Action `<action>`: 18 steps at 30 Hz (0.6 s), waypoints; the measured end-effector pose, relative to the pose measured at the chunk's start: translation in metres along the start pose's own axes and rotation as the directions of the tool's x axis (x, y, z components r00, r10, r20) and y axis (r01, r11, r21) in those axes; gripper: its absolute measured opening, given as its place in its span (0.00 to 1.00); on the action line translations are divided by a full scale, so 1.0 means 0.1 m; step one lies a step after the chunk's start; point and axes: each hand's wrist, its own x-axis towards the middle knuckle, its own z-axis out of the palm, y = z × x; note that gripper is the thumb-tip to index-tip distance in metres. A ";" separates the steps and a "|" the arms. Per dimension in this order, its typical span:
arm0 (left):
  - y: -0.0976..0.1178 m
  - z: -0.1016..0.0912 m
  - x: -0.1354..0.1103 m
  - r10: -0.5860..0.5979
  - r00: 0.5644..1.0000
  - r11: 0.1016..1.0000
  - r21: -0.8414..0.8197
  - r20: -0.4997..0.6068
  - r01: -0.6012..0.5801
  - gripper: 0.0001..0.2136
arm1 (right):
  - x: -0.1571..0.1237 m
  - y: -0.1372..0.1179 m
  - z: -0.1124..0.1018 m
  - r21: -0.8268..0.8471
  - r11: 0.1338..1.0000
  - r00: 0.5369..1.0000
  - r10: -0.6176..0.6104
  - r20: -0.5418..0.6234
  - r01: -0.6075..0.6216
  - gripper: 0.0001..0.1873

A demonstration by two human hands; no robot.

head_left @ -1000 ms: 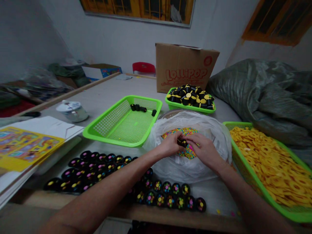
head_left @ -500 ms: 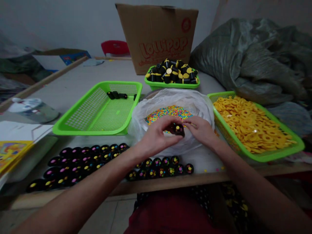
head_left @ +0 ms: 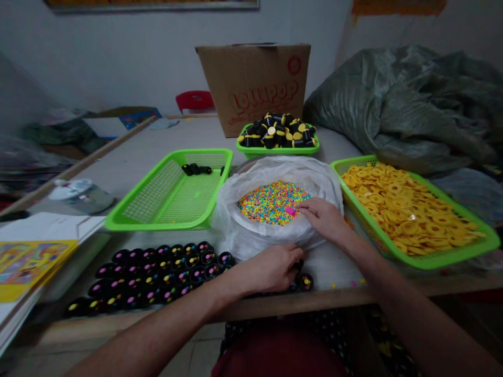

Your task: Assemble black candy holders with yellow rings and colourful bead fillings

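My left hand (head_left: 271,269) rests low on the table's front edge, fingers curled over a small black cup (head_left: 298,265) at the right end of the rows of filled black cups (head_left: 157,272). My right hand (head_left: 324,220) lies on the rim of a white plastic bag (head_left: 243,235) full of tiny coloured candy beads (head_left: 271,201). Its fingertips pinch a small pink thing (head_left: 290,211) at the edge of the beads. The filled cups show coloured beads on top.
A green basket (head_left: 157,214) left of the bag holds a few black parts. A smaller green basket (head_left: 275,152) of black and yellow cups stands behind, before a cardboard box (head_left: 255,84). At right, a green basket (head_left: 432,259) of yellow rings, a grey sack (head_left: 412,115). Printed sheets (head_left: 27,259) lie left.
My left hand has come down from over the bag with the black cup to the row at the table's edge. My right hand stayed at the beads. The view tilted up a little.
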 end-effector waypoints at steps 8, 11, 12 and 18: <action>0.16 -0.11 -0.22 0.027 0.997 0.998 -0.062 -0.073 -0.031 0.12 | 0.37 0.02 0.13 -0.233 0.971 0.944 0.129 0.302 -0.058 0.08; 0.29 -0.38 -0.40 0.075 0.990 0.984 -0.153 -0.123 -0.094 0.09 | 0.47 0.02 0.30 -0.291 0.957 0.933 0.113 0.342 -0.009 0.05; 0.27 -0.51 -0.44 0.063 0.984 0.976 -0.194 -0.166 -0.096 0.09 | 0.49 0.02 0.36 -0.307 0.952 0.931 0.106 0.350 0.007 0.04; -0.88 -1.46 -0.50 -0.477 0.606 0.879 -0.342 -0.637 0.333 0.15 | 0.46 0.13 0.51 -0.306 0.948 0.930 0.029 0.366 0.091 0.10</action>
